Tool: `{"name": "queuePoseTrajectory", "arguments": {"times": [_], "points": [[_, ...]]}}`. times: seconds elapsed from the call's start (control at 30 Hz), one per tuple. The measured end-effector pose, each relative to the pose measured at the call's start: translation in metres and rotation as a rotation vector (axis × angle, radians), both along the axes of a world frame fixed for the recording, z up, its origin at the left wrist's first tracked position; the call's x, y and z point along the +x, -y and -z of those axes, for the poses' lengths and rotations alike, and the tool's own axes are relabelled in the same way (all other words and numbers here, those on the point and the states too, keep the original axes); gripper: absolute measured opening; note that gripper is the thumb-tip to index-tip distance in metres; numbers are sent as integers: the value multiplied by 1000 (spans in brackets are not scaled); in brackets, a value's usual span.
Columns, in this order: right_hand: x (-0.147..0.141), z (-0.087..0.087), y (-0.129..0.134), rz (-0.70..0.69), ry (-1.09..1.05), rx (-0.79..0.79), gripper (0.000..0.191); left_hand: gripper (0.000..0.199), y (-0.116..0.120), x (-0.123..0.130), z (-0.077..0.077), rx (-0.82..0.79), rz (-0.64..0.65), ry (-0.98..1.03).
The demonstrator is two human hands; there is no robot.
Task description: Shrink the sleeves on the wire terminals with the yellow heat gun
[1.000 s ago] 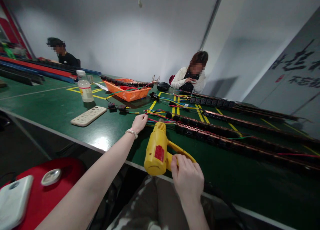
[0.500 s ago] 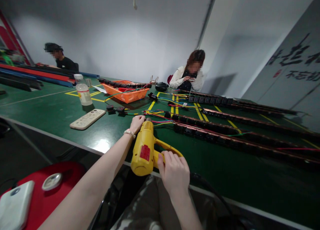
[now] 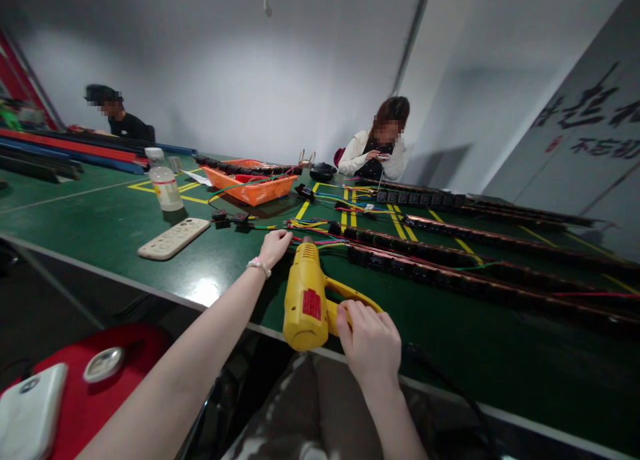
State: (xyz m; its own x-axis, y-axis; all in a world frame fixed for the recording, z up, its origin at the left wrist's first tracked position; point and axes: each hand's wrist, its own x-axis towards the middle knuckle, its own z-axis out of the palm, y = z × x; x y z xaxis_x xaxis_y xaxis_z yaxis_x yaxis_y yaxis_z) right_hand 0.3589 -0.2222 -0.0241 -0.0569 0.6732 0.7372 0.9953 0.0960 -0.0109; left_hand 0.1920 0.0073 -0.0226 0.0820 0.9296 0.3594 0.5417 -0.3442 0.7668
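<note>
My right hand (image 3: 371,337) is wrapped around the handle of a yellow heat gun (image 3: 306,300), whose nozzle points away from me. The nozzle sits close by the coloured wires (image 3: 327,243) that come out of the nearest long dark strip (image 3: 415,268). At the left end of those wires my left hand (image 3: 275,247) is closed in a pinch on them; the exact tips are hidden by the fingers. A bead bracelet circles the left wrist.
Several long strips with wire ends lie across the green table (image 3: 240,267). An orange basket (image 3: 255,192), a bottle (image 3: 165,183) and a phone (image 3: 174,239) stand or lie left of them. Two people sit across. A red stool (image 3: 135,343) holds a white device.
The heat gun and my right hand have moved a little to the right, and the nozzle has shifted along the wires. My left hand has stayed almost in place.
</note>
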Motion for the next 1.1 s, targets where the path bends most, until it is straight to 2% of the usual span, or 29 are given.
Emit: {"name": "queuePoseTrajectory", "arguments": {"times": [0.33, 0.6, 0.8, 1.1], "points": [[27, -2, 9, 145, 64, 25, 34, 31, -1, -1, 1, -46, 9, 27], [31, -2, 11, 164, 50, 2, 35, 29, 0, 2, 1, 13, -17, -84], [20, -6, 13, 183, 71, -16, 33, 31, 3, 3, -1, 16, -34, -118], [-18, -5, 3, 152, 63, -32, 31, 32, -1, 2, 5, 76, -41, -99]]}}
